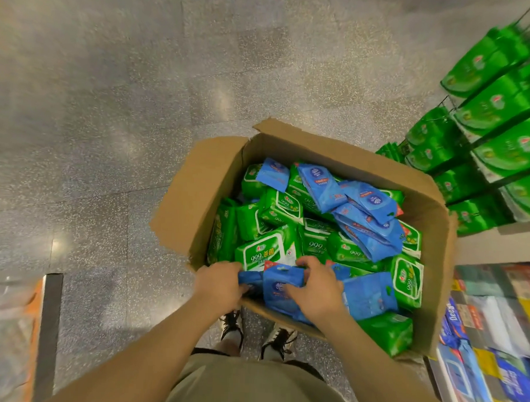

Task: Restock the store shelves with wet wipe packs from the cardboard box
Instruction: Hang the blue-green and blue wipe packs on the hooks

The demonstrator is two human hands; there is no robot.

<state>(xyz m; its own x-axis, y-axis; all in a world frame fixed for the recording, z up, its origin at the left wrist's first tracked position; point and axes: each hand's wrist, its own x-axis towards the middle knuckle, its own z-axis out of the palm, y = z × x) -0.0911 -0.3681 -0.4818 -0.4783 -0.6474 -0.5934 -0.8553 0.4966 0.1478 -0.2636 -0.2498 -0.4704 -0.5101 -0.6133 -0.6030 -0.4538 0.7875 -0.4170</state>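
Note:
An open cardboard box (194, 198) stands on the floor in front of me, filled with green wet wipe packs (263, 252) and blue wet wipe packs (371, 228). At the box's near edge both hands hold a small stack of blue packs (282, 281). My left hand (218, 285) grips the stack's left side. My right hand (317, 290) curls over its top and right side. The shelves (497, 130) at the right carry rows of green packs.
A speckled grey floor (110, 120) spreads to the left and beyond the box. A lower shelf (493, 329) at the right holds mixed blue and white goods. A display edge with wrapped goods (13, 327) stands at the lower left. My shoes (253, 329) are just under the box.

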